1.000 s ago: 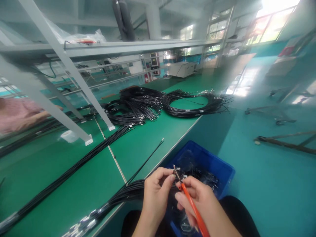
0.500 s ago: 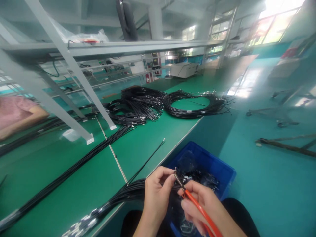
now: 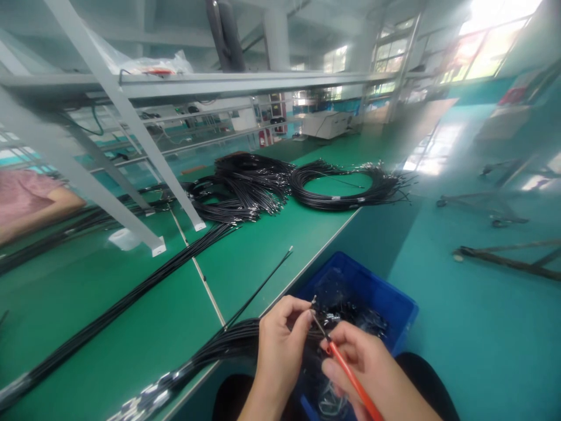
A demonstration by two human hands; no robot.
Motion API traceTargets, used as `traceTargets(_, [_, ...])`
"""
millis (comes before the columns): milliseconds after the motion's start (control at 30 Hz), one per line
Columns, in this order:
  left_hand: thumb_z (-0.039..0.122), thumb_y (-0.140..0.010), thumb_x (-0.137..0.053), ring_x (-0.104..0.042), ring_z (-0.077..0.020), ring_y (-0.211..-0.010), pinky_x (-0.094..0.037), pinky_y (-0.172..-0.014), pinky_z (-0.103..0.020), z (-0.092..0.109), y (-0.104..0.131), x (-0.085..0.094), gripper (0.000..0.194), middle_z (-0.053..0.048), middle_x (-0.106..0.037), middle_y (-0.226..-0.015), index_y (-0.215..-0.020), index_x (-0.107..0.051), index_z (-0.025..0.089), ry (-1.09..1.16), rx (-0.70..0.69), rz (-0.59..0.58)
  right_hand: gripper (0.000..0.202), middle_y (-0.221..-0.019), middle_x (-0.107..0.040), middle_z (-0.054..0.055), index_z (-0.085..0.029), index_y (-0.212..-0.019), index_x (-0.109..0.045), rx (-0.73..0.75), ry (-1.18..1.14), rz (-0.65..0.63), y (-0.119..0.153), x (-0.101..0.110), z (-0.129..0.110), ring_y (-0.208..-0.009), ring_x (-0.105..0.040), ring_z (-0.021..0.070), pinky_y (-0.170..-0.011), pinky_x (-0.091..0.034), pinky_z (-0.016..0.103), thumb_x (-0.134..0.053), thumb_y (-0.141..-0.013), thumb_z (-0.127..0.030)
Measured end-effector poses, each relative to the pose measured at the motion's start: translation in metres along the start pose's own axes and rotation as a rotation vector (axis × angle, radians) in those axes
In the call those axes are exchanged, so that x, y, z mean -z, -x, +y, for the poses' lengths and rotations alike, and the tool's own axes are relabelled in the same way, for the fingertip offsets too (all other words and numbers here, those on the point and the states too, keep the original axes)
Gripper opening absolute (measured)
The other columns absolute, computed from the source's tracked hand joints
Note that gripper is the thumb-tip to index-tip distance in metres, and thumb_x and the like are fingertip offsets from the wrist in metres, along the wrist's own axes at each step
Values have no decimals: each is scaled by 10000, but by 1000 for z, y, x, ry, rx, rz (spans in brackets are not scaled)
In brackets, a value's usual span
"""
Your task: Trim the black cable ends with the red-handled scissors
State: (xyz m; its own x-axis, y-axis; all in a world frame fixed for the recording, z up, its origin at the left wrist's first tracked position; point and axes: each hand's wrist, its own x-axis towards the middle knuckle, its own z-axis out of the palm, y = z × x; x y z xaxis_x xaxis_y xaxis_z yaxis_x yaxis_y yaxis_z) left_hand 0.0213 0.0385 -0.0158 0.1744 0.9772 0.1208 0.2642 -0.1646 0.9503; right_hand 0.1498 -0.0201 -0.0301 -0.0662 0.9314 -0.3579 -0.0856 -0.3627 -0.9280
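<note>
My left hand (image 3: 280, 339) is closed in a pinch, thumb against forefinger, on a small metal fitting (image 3: 314, 300) whose tip shows above the fingers. Whether a cable is attached to it is hidden. In my right hand (image 3: 368, 359) is a pair of red-handled pliers (image 3: 350, 369), its thin jaws reaching up to my left fingertips beside the fitting. A bundle of black cables (image 3: 232, 340) runs across the table edge and passes behind my left hand. Under both hands sits a blue bin (image 3: 394, 292) with small dark and shiny parts in clear plastic.
More black cables lie in a long bundle (image 3: 144, 286), a heap (image 3: 249, 187) and a coil (image 3: 333, 202) on the green table (image 3: 245, 263). Grey shelf posts (image 3: 144, 140) stand on it. Another person's arm (image 3: 56, 207) rests at the left. Wheeled stands occupy the right floor.
The pliers have turned slightly, so their handles look narrower, with one red handle showing now. The fitting's tip has shifted a little. My left hand keeps its pinch.
</note>
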Motion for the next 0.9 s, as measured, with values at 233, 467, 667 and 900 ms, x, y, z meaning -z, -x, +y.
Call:
traceTargets(233, [220,-770,-597,-527,-136,-593,-389,-566,-214,5,-1,2,90,15,-593,-635,-696,-599,171,-30,32,-45,324,-656,-614,-27,-212,-880,-555,291,-114,387,-4,5,5,-610,-591,152,-590,-477,254,-730,-611,-258])
traceTargets(467, [215,-777,-581,-491,-121,-563,-363,-535,-210,8,4,0,125,31,-550,-608,-662,-548,181,-130,2,-65,378,-759,-653,13,-207,-961,-522,335,-240,396,-12,2,-25,-641,-608,153,-604,-496,254,-734,-660,-294])
traceTargets(667, [183,-800,-552,-514,-117,-575,-354,-550,-216,6,9,-6,139,32,-556,-644,-661,-545,192,-307,-95,-65,364,-649,-588,-53,-209,-945,-519,261,-383,348,-21,-3,-26,-507,-516,87,-482,-416,191,-747,-666,-261])
traceTargets(900, [150,-803,-536,-527,-117,-597,-384,-568,-203,6,7,-4,141,26,-602,-666,-674,-575,190,-162,-26,-117,326,-710,-601,-49,-233,-925,-504,348,-468,298,-21,-8,-17,-564,-550,94,-547,-445,212,-726,-687,-254])
